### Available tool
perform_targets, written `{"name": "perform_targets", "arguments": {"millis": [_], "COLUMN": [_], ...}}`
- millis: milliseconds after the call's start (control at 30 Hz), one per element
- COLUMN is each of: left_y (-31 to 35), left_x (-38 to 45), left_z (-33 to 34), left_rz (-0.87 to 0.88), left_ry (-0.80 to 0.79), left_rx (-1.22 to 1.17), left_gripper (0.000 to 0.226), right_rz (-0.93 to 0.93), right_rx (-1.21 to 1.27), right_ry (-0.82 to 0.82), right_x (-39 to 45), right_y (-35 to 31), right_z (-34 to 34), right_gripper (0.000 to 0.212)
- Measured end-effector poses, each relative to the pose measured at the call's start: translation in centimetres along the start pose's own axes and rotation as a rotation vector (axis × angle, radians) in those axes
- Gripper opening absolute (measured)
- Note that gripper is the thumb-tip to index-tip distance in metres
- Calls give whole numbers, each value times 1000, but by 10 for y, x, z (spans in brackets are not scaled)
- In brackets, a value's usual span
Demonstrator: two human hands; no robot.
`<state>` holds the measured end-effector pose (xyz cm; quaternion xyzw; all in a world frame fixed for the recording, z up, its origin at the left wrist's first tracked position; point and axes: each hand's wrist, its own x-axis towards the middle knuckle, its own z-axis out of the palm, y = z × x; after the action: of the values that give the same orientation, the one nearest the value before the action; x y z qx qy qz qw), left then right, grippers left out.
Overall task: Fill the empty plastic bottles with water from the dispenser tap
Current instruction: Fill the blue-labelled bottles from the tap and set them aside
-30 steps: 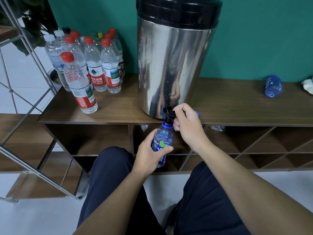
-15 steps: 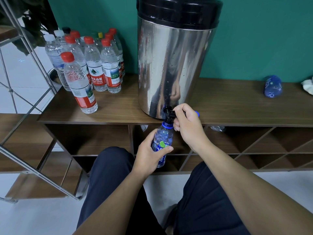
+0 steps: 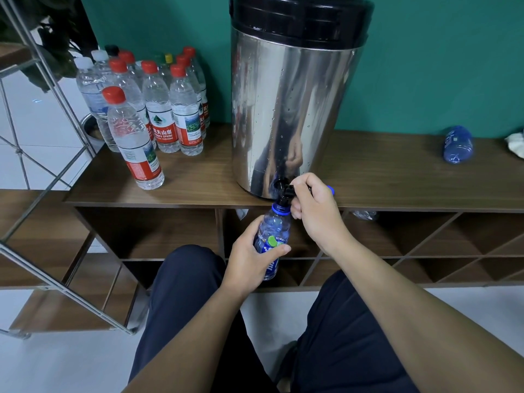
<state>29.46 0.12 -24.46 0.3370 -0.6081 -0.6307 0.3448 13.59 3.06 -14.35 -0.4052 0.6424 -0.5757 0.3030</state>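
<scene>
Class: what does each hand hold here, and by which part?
The left hand grips the blue bottle around its middle; the right hand holds the tap by its lever.

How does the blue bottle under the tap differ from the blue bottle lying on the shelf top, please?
The blue bottle under the tap stands roughly upright, uncapped, its mouth at the tap; the blue bottle on the shelf top lies on its side. The left hand grips the first; nothing touches the second, far right of the dispenser. Both are blue plastic.
</scene>
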Motion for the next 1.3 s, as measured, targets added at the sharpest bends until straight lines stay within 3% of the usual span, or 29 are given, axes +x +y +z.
{"name": "perform_targets", "arguments": {"millis": [1300], "left_y": [0], "left_x": [0], "left_z": [-1], "left_rz": [21], "left_ry": [-12], "left_rx": [22], "left_gripper": [63], "right_rz": [2], "right_rx": [3], "right_ry": [-7], "right_x": [-2], "right_y": [-1], "right_z": [0], "right_gripper": [25]}}
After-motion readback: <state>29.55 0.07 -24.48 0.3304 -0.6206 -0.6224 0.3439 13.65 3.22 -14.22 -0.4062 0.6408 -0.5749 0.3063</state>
